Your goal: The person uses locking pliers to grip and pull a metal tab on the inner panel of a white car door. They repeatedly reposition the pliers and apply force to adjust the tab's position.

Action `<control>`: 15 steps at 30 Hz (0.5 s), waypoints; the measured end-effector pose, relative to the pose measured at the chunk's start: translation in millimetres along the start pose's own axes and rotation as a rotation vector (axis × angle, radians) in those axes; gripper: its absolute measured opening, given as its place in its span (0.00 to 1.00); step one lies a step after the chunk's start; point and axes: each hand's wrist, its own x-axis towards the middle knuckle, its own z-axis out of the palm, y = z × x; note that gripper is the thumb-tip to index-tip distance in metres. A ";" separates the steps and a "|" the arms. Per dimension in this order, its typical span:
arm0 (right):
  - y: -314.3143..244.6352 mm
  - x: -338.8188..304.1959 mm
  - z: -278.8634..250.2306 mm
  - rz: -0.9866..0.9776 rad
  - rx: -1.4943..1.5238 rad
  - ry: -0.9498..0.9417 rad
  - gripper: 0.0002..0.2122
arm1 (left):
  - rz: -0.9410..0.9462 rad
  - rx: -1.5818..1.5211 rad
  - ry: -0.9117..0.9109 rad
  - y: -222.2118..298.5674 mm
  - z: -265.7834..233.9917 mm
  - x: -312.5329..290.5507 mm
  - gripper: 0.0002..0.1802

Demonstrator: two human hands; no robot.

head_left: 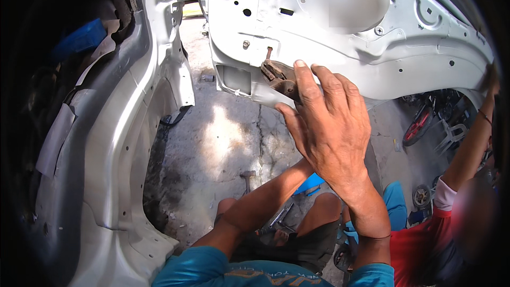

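Observation:
My right hand (337, 122) is in front of the lower edge of a white car door panel (313, 58), back of the hand toward me. Its fingers are stretched out and apart, and the thumb points left. Right by the thumb and index finger is a rusty, ribbed metal part (279, 77) at the door's edge. A thin rusty rod (270, 53) rises from it to a slot in the panel. My left forearm (271, 188) crosses in from the lower left and passes behind my right wrist. The left hand itself is hidden there, so its grip does not show.
The silver body frame (114, 143) stands along the left. At right, another person's arm (467, 133) reaches up to the door's far end. A hammer (248, 176) lies on the concrete floor (223, 133). Farther right are a white chair (451, 135) and a red-rimmed wheel (417, 127).

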 end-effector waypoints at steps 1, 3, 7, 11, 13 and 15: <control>-4.6 11.0 15.5 -0.050 -0.048 -0.035 0.25 | 0.013 0.095 -0.017 2.1 -7.9 1.2 0.25; -2.3 18.6 38.3 -0.142 -0.212 -0.134 0.28 | 0.054 0.293 -0.080 -2.7 0.3 -4.4 0.26; 1.9 17.5 64.7 -0.157 -0.318 -0.169 0.24 | 0.131 0.481 -0.097 -7.7 -2.1 -5.5 0.27; 1.4 24.5 67.2 -0.051 -0.051 -0.149 0.18 | 0.173 0.578 -0.103 -2.4 -9.7 -7.2 0.29; 2.4 25.3 70.0 0.022 0.025 -0.184 0.17 | 0.196 0.620 -0.107 0.4 -12.2 -8.4 0.30; 2.9 25.6 71.2 0.049 0.094 -0.183 0.17 | 0.213 0.666 -0.100 4.4 -19.1 -11.7 0.31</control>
